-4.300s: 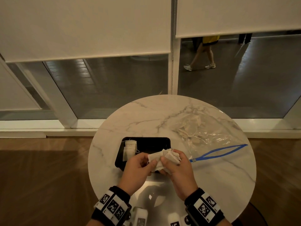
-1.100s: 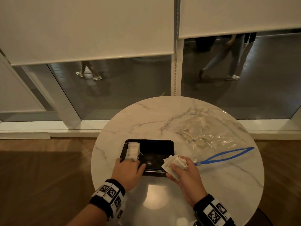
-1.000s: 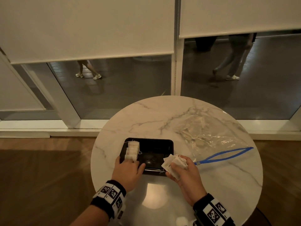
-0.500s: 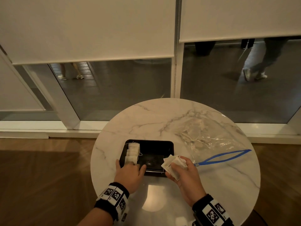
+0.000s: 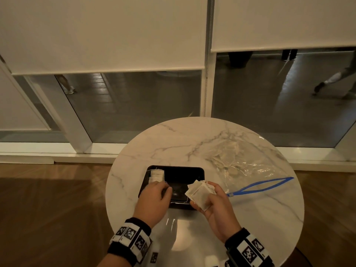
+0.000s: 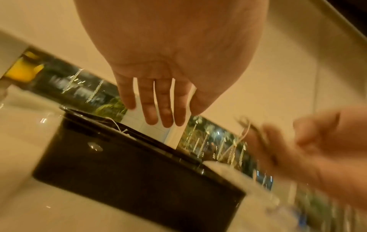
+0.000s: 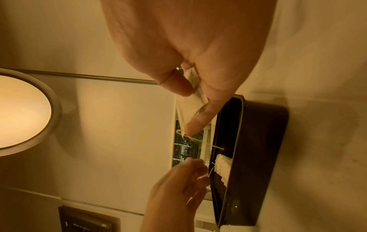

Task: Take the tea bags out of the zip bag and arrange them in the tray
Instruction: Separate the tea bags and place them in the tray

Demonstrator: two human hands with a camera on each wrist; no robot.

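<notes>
A black tray (image 5: 192, 174) sits on the round marble table (image 5: 250, 218). A short row of white tea bags (image 5: 157, 175) lies along the tray's left side. My left hand (image 5: 159, 189) hovers over the tray's near left part. In the left wrist view its fingers (image 6: 160, 113) are straight and hold nothing. My right hand (image 5: 210, 197) pinches a fanned bundle of tea bags (image 5: 199, 192) over the tray's right end. Thumb and forefinger of my right hand (image 7: 193, 103) squeeze this bundle (image 7: 184, 114). The clear zip bag (image 5: 240, 162) lies behind and to the right, its blue zip (image 5: 260, 186) gaping.
Several more tea bags show faintly inside the zip bag. The table stands against a low window with blinds; people walk past outside. Wooden floor lies to the left and right. Bare marble stretches behind the tray and at the near right.
Since 4.3 s ago my left hand let go of the bundle and went to the row in the tray. In the last half second it lifted slightly; my right hand edged left.
</notes>
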